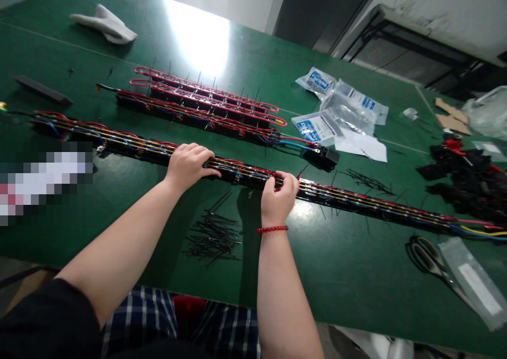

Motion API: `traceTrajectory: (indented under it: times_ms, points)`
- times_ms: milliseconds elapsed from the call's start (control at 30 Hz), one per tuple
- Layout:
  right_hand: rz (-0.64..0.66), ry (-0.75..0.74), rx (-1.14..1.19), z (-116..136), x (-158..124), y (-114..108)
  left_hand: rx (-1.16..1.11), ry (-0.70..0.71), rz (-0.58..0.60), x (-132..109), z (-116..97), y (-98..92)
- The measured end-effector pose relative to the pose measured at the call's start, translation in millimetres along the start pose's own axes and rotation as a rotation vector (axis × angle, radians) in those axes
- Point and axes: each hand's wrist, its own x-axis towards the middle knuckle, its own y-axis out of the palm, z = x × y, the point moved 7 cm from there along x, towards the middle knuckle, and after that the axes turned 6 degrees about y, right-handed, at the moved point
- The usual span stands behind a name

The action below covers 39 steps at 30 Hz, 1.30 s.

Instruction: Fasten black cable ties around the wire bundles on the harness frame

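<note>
A long black bar with red, yellow and blue wires along it, a wire harness (pixel 245 170), runs across the table in front of me. My left hand (pixel 189 161) is closed over its middle, fingers on the far side and thumb along the near side. Farther right, my right hand (pixel 279 192) has its fingers curled in a pinch at the wires; what lies between the fingertips is hidden. A thin black tail, like a cable tie end (pixel 303 170), sticks up beside them. Loose black cable ties (pixel 214 236) lie in a pile below the harness, between my forearms.
Behind it lie shorter wired bars (pixel 190 115) and red looped wires (pixel 209 91). Plastic bags (pixel 348 108) and more cable ties (pixel 368 181) are to the right, with scissors (pixel 431 264) near the front. A white glove (pixel 106 25) lies far left, near a dark strip (pixel 43 90).
</note>
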Motion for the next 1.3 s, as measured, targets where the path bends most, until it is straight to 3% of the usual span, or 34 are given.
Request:
traceTrajectory:
  times_ms: [533, 967, 1300]
  points:
    - [0.038, -0.008, 0.037, 2, -1, 4, -0.026, -0.024, -0.029, -1, 10, -3.2]
    - [-0.02, -0.094, 0.031, 4, -4, 3, 0.035, -0.018, -0.015, 2, 6, -3.1]
    - [0.005, -0.476, 0.045, 41, -32, -6, 0.05, 0.006, -0.011, 3, 5, -3.6]
